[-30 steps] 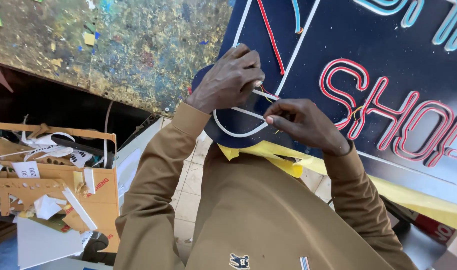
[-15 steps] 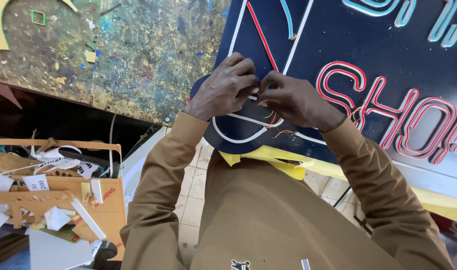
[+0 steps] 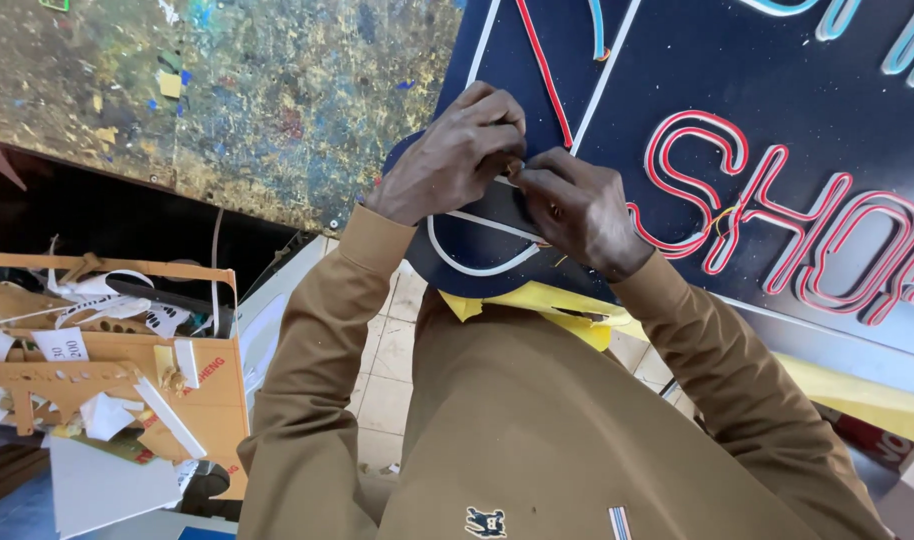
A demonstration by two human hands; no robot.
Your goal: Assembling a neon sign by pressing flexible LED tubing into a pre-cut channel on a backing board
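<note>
Close to the camera is a brown shirt point(image 3: 537, 430). Past it, 2 hands meet on a dark blue sign board point(image 3: 777, 90). The left hand point(image 3: 452, 160) and the right hand point(image 3: 577, 205) touch at the fingertips, pinching a thin white strip point(image 3: 477, 268) that curves along the board's near edge. Red tube letters point(image 3: 777, 220) sit to the right. Farther left lies a paint-spotted table point(image 3: 257, 100).
</note>
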